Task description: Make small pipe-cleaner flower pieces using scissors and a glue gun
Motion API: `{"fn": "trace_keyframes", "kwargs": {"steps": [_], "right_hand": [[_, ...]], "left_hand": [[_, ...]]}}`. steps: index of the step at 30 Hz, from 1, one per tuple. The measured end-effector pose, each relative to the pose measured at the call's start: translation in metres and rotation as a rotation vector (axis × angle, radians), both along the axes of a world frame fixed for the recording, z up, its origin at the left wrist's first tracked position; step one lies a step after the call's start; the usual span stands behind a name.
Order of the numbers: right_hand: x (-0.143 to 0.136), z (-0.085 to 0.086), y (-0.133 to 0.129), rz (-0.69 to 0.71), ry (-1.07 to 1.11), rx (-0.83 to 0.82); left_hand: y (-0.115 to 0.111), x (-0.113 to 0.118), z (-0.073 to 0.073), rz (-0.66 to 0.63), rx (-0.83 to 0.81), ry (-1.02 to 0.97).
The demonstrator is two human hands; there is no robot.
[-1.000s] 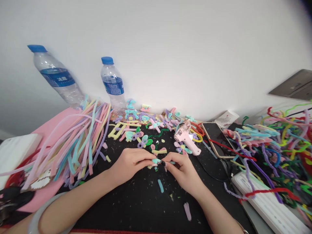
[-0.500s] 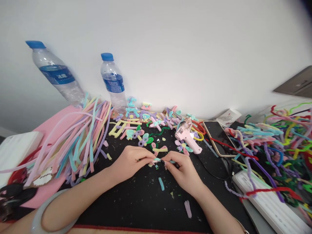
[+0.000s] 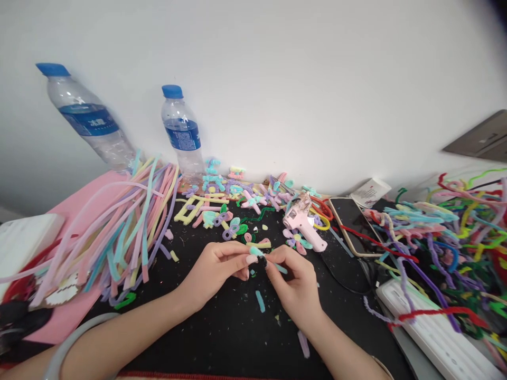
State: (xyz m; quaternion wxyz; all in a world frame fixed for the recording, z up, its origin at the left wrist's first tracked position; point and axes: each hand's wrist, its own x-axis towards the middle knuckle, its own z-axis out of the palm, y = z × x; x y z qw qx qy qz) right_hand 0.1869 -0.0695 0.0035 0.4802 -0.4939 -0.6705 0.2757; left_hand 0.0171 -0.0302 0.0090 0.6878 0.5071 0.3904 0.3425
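Observation:
Over the middle of the black mat (image 3: 222, 338), both hands meet at a short aqua pipe cleaner (image 3: 256, 252). My left hand (image 3: 224, 268) pinches its near side between thumb and fingers. My right hand (image 3: 295, 277) is closed at its other side, where something small and black shows by the thumb tip. An aqua end sticks out below the right fingers; whether it belongs to the same piece I cannot tell. Just beyond the fingertips lies a yellow and pink pipe-cleaner piece (image 3: 259, 245). A blue offcut (image 3: 260, 301) rests nearer me, a lilac offcut (image 3: 303, 344) beside my right forearm.
A pink glue gun (image 3: 304, 229) and a phone (image 3: 356, 227) lie beyond my right hand. Pipe-cleaner bundles flank the mat, pastel (image 3: 130, 221) left, mixed colours (image 3: 455, 237) right. Two bottles (image 3: 182, 132) lean at the wall. A white power strip (image 3: 435, 327) sits right.
My left thumb has come up onto the aqua pipe cleaner, and more of the piece now shows tilted between the fingertips. Both hands stay in nearly the same place.

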Motion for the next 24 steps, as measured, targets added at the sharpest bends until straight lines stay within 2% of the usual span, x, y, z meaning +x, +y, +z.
{"fn": "trace_keyframes", "kwargs": {"steps": [7, 14, 18, 22, 24], "right_hand": [[-0.006, 0.003, -0.002, 0.101, -0.101, 0.090], [-0.002, 0.002, -0.005, 0.081, -0.068, 0.069], [0.003, 0.003, -0.002, 0.091, 0.106, -0.117], [0.004, 0.007, 0.003, 0.234, 0.349, -0.311], [0.002, 0.008, 0.004, 0.288, 0.388, -0.361]], "left_hand": [[-0.003, 0.001, -0.001, 0.086, 0.055, 0.028], [0.001, -0.001, 0.004, 0.079, 0.103, 0.059], [0.007, -0.006, 0.004, -0.103, 0.135, 0.089], [0.009, -0.010, 0.005, -0.373, 0.103, 0.081], [0.009, -0.011, 0.005, -0.482, 0.087, 0.096]]}}
